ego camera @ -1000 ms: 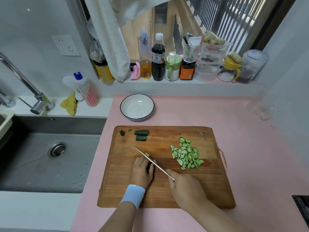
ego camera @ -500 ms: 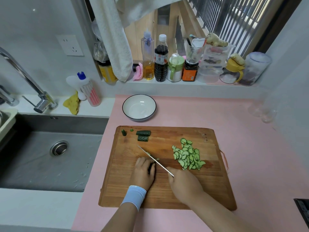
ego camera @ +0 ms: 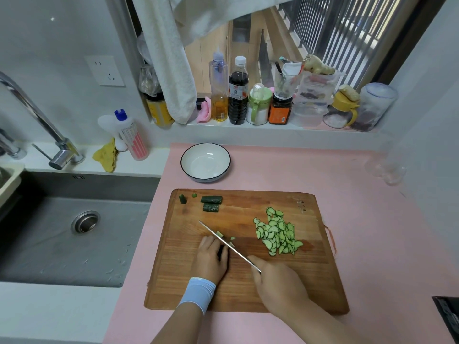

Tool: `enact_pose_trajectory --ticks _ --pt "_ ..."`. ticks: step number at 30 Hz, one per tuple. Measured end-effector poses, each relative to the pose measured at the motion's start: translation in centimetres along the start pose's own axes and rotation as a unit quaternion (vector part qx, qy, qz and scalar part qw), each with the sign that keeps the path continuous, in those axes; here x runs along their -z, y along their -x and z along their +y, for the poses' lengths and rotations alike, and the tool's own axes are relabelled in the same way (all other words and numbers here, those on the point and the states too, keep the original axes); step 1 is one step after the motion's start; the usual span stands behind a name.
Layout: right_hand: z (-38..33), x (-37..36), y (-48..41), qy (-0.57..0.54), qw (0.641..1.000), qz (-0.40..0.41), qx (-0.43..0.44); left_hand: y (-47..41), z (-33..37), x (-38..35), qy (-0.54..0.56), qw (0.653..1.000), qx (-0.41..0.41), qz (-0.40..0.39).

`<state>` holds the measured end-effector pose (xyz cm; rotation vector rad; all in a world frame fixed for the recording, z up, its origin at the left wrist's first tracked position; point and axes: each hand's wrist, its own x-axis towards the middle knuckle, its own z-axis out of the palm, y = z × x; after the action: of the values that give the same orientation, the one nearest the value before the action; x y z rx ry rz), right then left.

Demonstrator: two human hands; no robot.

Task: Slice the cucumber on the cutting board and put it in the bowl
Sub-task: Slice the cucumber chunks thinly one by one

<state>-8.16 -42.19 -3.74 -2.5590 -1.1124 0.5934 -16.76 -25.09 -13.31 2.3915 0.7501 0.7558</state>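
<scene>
On the wooden cutting board [ego camera: 248, 289] my left hand [ego camera: 211, 259] curls over a short dark piece of cucumber [ego camera: 220, 252], mostly hidden under my fingers. My right hand [ego camera: 278, 281] grips the handle of a knife [ego camera: 223, 240], whose blade runs diagonally up-left, right beside my left fingertips, with a few fresh slices [ego camera: 232, 240] at the blade. A pile of thin half-round slices [ego camera: 277, 234] lies to the right. Two uncut cucumber chunks [ego camera: 211, 203] and small end bits [ego camera: 183, 198] sit at the board's far left corner. The white bowl [ego camera: 188, 155] stands behind the board with nothing in it.
A steel sink [ego camera: 74, 232] with a tap [ego camera: 37, 115] lies left of the pink counter [ego camera: 372, 219]. Bottles and jars [ego camera: 238, 95] line the window sill behind. A dish-soap bottle [ego camera: 131, 137] and yellow cloth [ego camera: 106, 155] sit at the sink's back edge. Clear glasses [ego camera: 385, 167] stand far right.
The knife blade has worked slightly left along the held cucumber piece, leaving a few new slices beside it. My left hand has stayed over the piece. The camera view shifted a little.
</scene>
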Motion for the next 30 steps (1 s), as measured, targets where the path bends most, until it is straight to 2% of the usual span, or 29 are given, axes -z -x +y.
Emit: enact_pose_trajectory --ticks 18,30 --pt "-1.0 0.0 -2.2 -0.010 1.000 -0.027 0.013 0.1 0.4 0.2 -0.007 1.000 -0.012 0.015" --pt "-1.8 0.3 0.1 0.007 1.000 0.019 0.012 0.1 -0.3 0.0 0.016 1.000 -0.006 0.011"
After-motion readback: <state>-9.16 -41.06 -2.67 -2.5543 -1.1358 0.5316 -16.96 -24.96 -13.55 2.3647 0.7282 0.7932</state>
